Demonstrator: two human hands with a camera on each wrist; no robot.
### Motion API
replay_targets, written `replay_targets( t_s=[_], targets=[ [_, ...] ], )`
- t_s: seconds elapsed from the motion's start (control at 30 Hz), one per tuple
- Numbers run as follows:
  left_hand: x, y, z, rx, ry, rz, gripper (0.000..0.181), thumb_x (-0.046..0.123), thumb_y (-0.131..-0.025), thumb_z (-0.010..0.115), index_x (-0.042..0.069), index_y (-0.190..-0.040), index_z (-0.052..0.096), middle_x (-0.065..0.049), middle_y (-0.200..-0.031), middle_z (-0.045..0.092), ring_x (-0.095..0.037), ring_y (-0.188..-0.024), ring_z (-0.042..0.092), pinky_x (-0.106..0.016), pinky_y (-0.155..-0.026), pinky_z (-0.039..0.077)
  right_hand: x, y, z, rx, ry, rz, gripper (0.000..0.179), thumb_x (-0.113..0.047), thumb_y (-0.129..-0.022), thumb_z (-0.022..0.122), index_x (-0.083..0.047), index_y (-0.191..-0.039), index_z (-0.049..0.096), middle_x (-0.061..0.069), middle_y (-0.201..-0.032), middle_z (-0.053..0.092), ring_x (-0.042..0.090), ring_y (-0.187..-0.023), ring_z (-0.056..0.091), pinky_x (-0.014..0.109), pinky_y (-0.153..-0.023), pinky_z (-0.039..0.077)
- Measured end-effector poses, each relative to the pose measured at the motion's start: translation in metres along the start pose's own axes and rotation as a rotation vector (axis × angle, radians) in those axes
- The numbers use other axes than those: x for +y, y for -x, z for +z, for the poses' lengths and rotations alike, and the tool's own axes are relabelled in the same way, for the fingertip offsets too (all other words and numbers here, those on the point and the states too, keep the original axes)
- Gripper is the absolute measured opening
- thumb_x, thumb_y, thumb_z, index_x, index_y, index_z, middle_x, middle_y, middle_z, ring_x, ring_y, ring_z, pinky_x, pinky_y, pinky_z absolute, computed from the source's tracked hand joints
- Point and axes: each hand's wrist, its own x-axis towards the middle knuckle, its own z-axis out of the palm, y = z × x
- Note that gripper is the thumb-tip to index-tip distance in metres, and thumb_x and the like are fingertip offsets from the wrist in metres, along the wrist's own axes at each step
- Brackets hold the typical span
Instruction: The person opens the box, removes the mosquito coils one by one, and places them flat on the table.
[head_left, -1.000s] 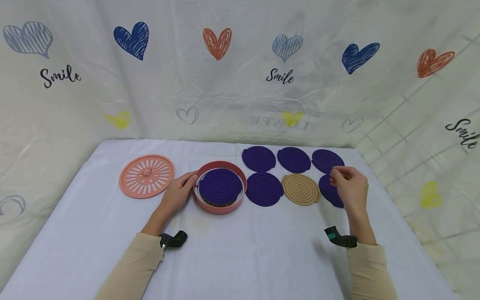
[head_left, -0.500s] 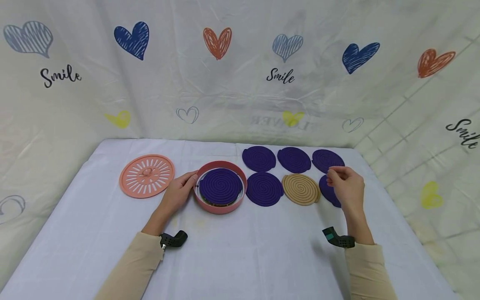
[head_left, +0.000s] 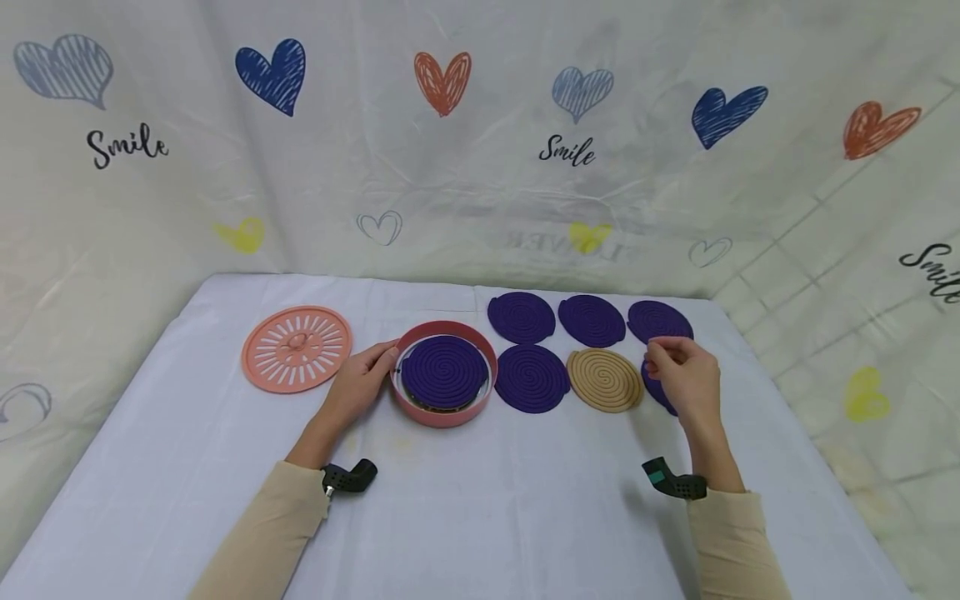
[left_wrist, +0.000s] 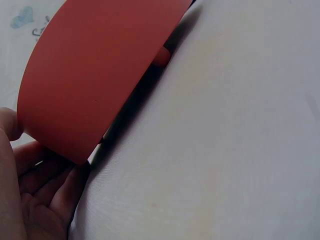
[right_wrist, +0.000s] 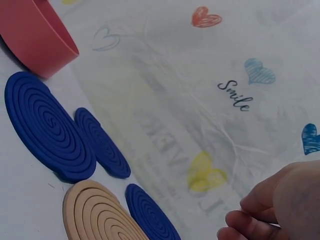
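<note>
My left hand (head_left: 360, 385) grips the left side of a round coral-red mosquito coil holder (head_left: 444, 421). A dark purple mosquito coil (head_left: 444, 372) lies inside it. In the left wrist view the thumb is against the wall of the holder (left_wrist: 95, 75) and the other fingers (left_wrist: 37, 170) curl at its lower edge. My right hand (head_left: 686, 379) hovers at the right, fingers curled and thumb against the fingertips; nothing shows between them. It partly hides a purple coil (head_left: 657, 393). Left of it lies a tan coil (head_left: 604, 380).
Several purple coils lie right of the holder, one being the near coil (head_left: 532, 379), others in a back row (head_left: 521, 317). A slotted coral lid (head_left: 297, 375) lies left of the holder. A printed curtain (head_left: 480, 183) hangs behind the white-covered table (head_left: 480, 517).
My right hand has drifted a little to the left above the coils. The left hand and the holder keep their place, while the head view has shifted slightly.
</note>
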Motion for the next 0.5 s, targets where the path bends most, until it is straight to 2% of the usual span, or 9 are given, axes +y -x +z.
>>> replay_targets(
  t_s=[0.3,0.4,0.5],
  targets=[
    [0.002,0.000,0.000,-0.002,0.006,-0.003,0.052,0.053,-0.103,0.047,0.018,-0.138,0.063,-0.006,-0.138,0.065,-0.026,-0.137,0.053,-0.047,-0.116,0.041,-0.006,0.004,0.000,0.012,-0.012,-0.034,0.039,-0.034,-0.099,0.061,-0.002,-0.121,0.067,-0.010,-0.084,0.066,0.001,-0.071,0.064,0.012,-0.066,0.057],
    [0.002,0.001,0.000,-0.002,0.007,-0.003,0.051,0.051,-0.103,0.047,0.017,-0.138,0.062,-0.006,-0.138,0.064,-0.026,-0.137,0.053,-0.047,-0.117,0.041,-0.009,0.007,0.002,0.020,-0.006,-0.063,0.037,-0.034,-0.099,0.061,-0.003,-0.119,0.068,-0.007,-0.087,0.067,0.002,-0.072,0.066,0.013,-0.067,0.058],
    [0.003,0.001,0.000,-0.002,0.010,-0.007,0.050,0.050,-0.103,0.047,0.017,-0.138,0.062,-0.006,-0.138,0.064,-0.026,-0.137,0.053,-0.048,-0.116,0.041,-0.012,0.010,0.004,0.032,0.001,-0.100,0.035,-0.032,-0.099,0.062,-0.003,-0.116,0.068,0.002,-0.092,0.069,0.002,-0.071,0.066,0.012,-0.066,0.057]
  ],
)
